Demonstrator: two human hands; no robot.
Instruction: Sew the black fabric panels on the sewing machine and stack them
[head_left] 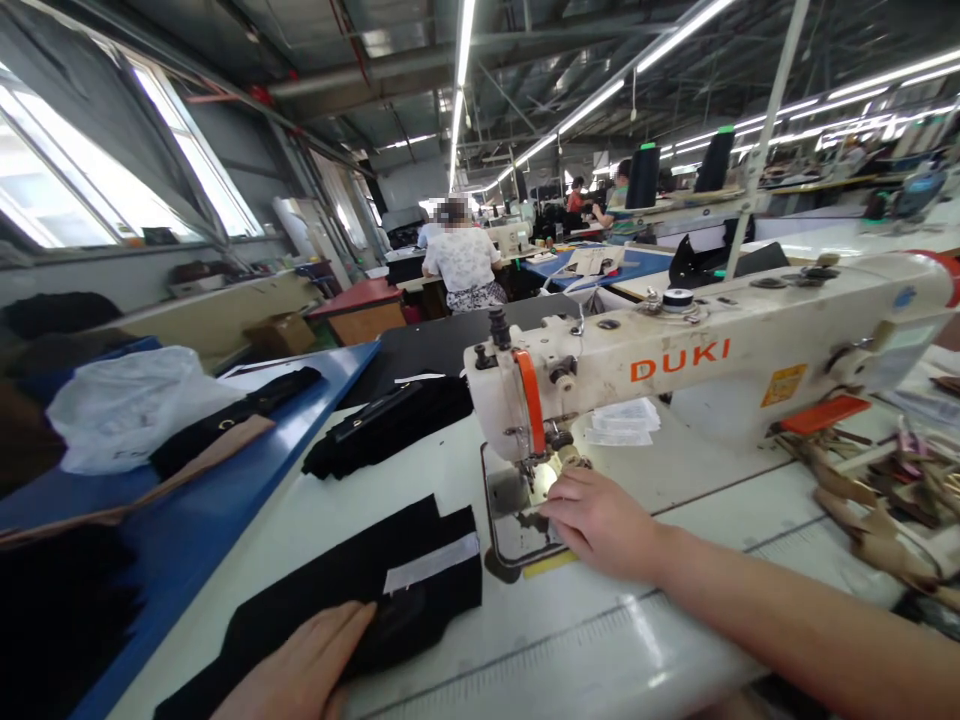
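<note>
Left hand [304,660], fabric [349,570] lengthwise toward machine [697,335]

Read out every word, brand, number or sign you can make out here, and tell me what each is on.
"DUKI": orange letters on the sewing machine.
Yellow sticker on the machine: too small to read.
Ruler strip: marks show, any numbers too blurred.
Plastic bag: dark print low down, unreadable.
White slips: no print readable.

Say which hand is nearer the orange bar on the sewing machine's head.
Right. The right hand is below the orange bar; the left hand is farther off, on the black fabric.
</note>
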